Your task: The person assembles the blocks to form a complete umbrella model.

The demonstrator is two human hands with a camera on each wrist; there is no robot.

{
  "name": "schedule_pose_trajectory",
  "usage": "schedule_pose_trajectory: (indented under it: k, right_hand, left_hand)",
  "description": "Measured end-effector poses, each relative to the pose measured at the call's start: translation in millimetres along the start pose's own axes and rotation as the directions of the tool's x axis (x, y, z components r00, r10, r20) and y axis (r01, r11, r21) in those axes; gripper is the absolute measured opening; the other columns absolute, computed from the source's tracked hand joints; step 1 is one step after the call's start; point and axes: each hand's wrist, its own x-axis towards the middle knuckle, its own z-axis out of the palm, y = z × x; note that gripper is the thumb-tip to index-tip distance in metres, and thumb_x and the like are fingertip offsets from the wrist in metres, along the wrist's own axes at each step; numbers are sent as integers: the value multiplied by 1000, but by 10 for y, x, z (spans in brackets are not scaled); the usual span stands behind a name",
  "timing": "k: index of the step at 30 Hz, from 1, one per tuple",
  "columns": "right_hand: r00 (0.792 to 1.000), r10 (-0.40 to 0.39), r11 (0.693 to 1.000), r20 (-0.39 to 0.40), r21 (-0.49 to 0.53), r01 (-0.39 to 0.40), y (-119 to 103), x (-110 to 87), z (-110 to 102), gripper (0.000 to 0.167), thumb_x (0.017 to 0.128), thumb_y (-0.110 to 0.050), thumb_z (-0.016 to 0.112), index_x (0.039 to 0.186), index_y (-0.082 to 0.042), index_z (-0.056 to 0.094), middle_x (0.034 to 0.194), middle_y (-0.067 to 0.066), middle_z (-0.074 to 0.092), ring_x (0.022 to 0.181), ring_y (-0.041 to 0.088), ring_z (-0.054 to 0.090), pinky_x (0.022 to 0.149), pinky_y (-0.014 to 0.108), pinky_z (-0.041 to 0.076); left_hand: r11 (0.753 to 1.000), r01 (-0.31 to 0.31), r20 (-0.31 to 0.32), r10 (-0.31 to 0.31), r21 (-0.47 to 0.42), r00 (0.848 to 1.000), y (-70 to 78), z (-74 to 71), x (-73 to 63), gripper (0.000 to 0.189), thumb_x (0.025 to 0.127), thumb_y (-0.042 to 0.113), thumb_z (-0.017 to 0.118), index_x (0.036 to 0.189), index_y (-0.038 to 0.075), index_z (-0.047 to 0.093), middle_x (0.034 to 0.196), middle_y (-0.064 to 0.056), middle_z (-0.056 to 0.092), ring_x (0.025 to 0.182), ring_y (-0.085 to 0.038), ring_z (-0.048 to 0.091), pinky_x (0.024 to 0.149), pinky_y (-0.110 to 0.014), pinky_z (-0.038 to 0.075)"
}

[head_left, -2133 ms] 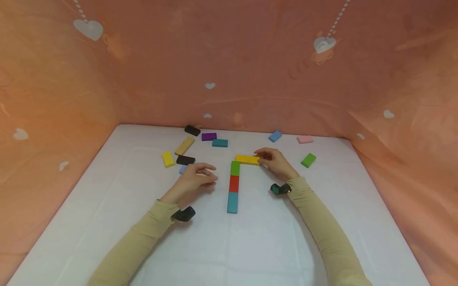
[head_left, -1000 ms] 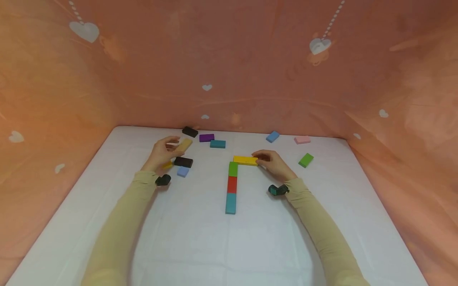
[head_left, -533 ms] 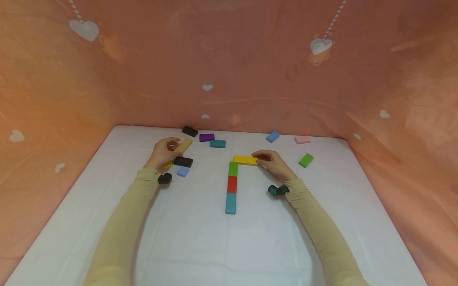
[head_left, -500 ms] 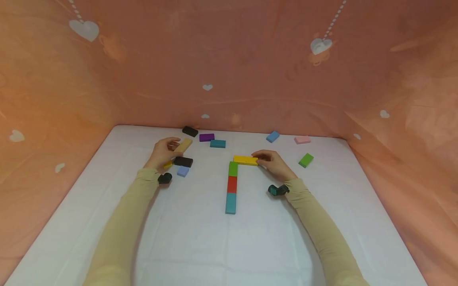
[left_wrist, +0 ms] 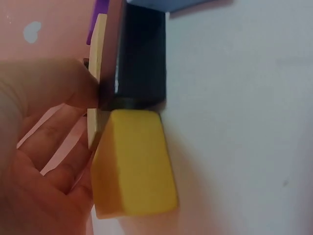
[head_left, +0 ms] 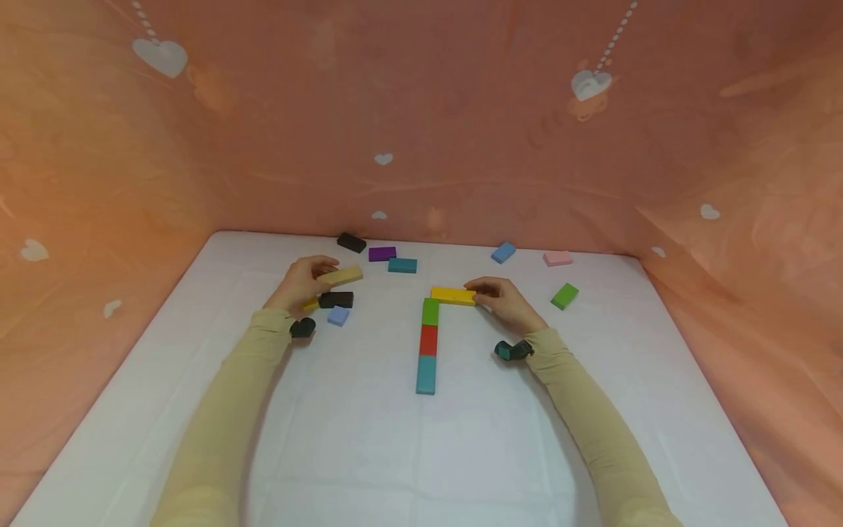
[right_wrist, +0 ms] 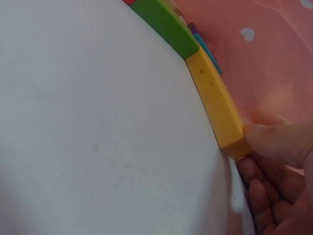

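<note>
My left hand [head_left: 299,282] pinches one end of a beige wooden block [head_left: 340,276], thumb on the near side in the left wrist view. Close below it lie a black block [head_left: 336,300], a short yellow block [left_wrist: 144,161] partly hidden by the hand in the head view, and a light blue block [head_left: 339,316]. My right hand [head_left: 503,298] holds the right end of a long yellow block [head_left: 453,296] between thumb and fingers. That block meets the far end of a straight row: green [head_left: 430,312], red [head_left: 429,340] and teal [head_left: 426,375] blocks.
Along the back lie another black block [head_left: 352,242], a purple one [head_left: 382,254] and a second teal one [head_left: 402,265]. Blue [head_left: 503,252], pink [head_left: 557,258] and green [head_left: 565,296] blocks lie on the right. Patterned cloth [head_left: 421,110] rises behind the white table [head_left: 527,454].
My left hand has gone left from beside the row to the beige block and gripped it. That block has swung from diagonal to nearly level; the nearby black block has turned slightly. The right hand stays put.
</note>
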Motion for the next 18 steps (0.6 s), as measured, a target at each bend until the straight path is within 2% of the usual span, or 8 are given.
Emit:
schedule_pose_trajectory:
  k: [5,8,13,18]
  right_hand:
    - [1000,8,1000,6,27,-8,12,4,10,29,96,-3,55,125,-2,61,129,15,56,109,29,51,97,38,43]
    - [1000,10,999,6,32,-10,15,2,12,30,96,-2,54,126,-1,60,130,17,55,111,31,50,99,41,42]
    - [1000,31,999,4,24,-31,4,-2,10,29,96,-2,55,124,-5,63,128,11,57,110,26,51,99,37,43]
    - [1000,14,1000,8,12,-14,-1,-10,3,28,96,-2,55,122,-6,64,126,10,58,107,26,52,96,36,44]
  left_hand:
    - [997,60,24,-59,-42,998,-8,20,36,50,85,-10,63,132,4,54,125,-19,51,109,-33,45,90,-40,48]
    - [999,49,26,-49,0,998,-15,33,65,45,85,-7,66,128,3,56,123,-20,51,108,-34,46,95,-44,45]
    - [993,-29,25,26,114,999,3,61,77,40,84,-9,66,123,-3,59,120,-23,52,107,-35,46,96,-48,42]
    - [968,-146,37,141,206,989,80,109,55,39,83,-7,67,121,-2,61,117,-22,55,106,-35,48,95,-49,41]
